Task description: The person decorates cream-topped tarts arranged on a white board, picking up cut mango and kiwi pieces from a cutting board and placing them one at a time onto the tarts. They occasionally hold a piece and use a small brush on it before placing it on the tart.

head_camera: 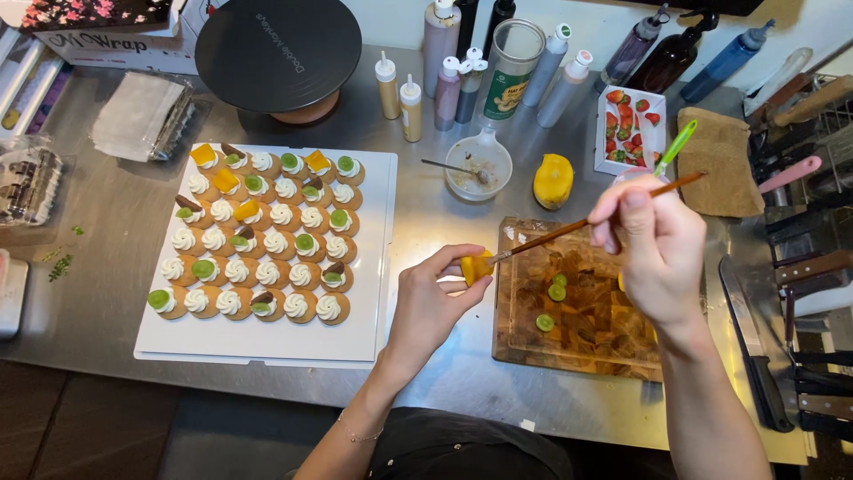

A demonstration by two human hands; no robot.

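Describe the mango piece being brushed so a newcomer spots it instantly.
Start at the wooden board right of the white tray of tartlets. Just off the board's left edge, the left hand pinches a small mango piece in its fingers, with the tip of the right hand's brush on it. It is the only fruit held up; the other fruit lies on pastries or board.

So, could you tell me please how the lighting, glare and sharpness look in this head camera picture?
Head view: even overhead light; soft glare on the steel table; white tray bright but not blown out; left hand, mango piece and brush sharp; right hand slightly soft; edges bend a little.
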